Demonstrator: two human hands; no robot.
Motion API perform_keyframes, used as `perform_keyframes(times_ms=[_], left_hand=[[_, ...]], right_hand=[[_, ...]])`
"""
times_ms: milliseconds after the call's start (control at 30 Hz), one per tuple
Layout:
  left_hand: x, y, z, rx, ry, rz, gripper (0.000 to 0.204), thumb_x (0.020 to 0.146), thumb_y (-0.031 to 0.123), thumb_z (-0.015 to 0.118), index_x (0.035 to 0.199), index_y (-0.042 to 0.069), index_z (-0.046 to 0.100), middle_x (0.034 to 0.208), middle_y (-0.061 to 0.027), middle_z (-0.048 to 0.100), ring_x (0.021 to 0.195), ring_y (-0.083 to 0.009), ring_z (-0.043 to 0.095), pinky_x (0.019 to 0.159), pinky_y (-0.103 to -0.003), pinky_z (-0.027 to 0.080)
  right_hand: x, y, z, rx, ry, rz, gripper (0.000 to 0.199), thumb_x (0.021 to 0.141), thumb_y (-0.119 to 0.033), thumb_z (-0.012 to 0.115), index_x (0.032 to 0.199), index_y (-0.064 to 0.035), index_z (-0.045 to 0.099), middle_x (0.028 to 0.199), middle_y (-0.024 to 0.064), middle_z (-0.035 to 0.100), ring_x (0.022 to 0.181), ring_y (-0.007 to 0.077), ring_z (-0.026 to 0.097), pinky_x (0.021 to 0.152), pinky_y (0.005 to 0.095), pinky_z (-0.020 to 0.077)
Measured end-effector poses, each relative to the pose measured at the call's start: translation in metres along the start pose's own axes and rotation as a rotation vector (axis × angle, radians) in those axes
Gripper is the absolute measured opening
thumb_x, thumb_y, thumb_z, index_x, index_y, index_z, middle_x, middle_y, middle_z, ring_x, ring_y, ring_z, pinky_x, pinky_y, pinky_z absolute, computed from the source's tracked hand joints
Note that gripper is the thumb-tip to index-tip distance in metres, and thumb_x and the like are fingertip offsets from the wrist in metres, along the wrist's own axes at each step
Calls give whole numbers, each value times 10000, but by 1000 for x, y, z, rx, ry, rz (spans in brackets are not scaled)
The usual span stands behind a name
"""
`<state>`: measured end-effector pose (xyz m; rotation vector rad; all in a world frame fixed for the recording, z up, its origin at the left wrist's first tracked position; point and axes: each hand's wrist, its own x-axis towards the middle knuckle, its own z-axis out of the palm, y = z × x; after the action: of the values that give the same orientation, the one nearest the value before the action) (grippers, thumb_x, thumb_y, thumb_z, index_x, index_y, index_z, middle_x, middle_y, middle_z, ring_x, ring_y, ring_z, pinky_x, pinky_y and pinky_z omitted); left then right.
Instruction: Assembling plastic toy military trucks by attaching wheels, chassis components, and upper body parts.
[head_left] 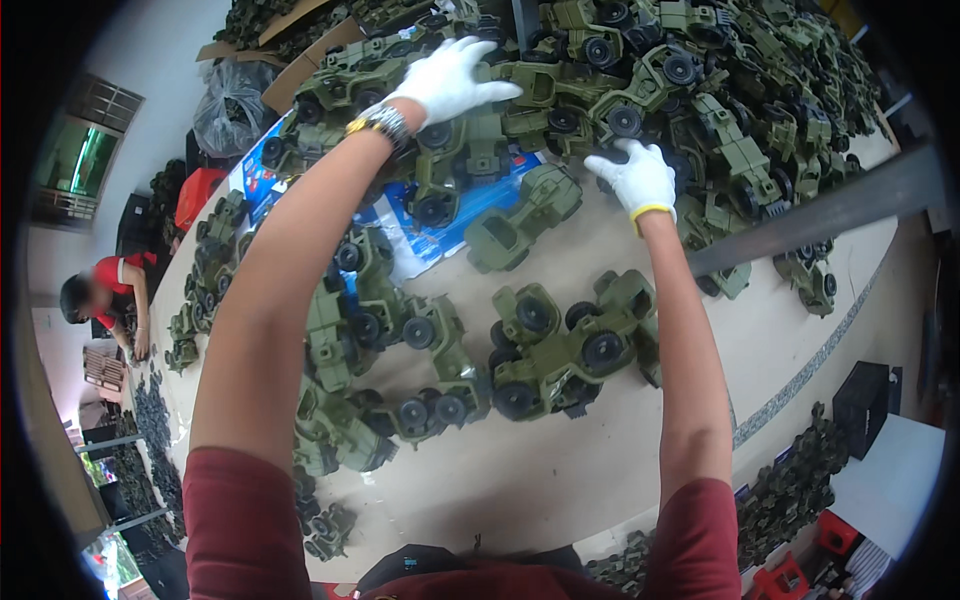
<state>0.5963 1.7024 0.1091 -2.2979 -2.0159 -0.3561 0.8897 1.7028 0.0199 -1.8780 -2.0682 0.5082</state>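
Note:
Both my arms reach far forward over a table heaped with olive-green toy military trucks. My left hand (450, 82), in a white glove, has its fingers spread above the trucks at the far left; nothing shows in it. Lower and to the right, my white-gloved right hand (640, 180) has its fingers apart at the near edge of the big truck pile (740, 130). Between the hands, a green toy truck (525, 218) lies tilted, partly on a blue printed sheet (420, 250). A second group of trucks (570, 345) with black wheels stands nearer to me.
A grey metal bar (820, 212) slants across the table's right side. More trucks (325, 430) line the left, some hidden behind my left forearm. A co-worker in red (125, 290) bends over dark parts at the far left. A clear plastic bag (232, 108) stands behind.

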Motion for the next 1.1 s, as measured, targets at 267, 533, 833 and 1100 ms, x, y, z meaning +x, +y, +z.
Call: perform_keyframes(times_ms=[267,533,833,1100], left_hand=[[77,30,63,-15,-137,-17,1059,603,561,865,1481,144,445,1392,-119,596,1267,-313,580,1047,-445,468],[23,6,49,-261,-116,8,710,687,319,800,1317,124,537,1192,-191,669,1122,-369,631,960,-428,502],[-153,-61,-15,-352,-245,-131,538,722,169,677,1235,108,526,1139,-185,656,1054,-372,637,917,-405,501],[-364,-200,-51,-350,-263,-454,663,678,5,664,1323,78,527,1246,-193,592,1210,-360,572,1019,-360,463]], right_hand=[[-11,3,27,-63,196,-132,604,704,-298,854,1261,-164,663,1146,161,573,1036,411,542,872,482,496],[-66,-38,41,24,194,-249,400,712,-150,781,1100,-179,687,1016,182,587,961,420,541,845,490,480],[-187,-107,68,212,-60,-401,413,713,-133,769,1110,-129,656,968,174,582,876,393,587,790,495,483],[-279,-189,140,335,-22,-553,107,784,-86,597,734,-136,678,909,86,614,934,289,551,797,438,407]])
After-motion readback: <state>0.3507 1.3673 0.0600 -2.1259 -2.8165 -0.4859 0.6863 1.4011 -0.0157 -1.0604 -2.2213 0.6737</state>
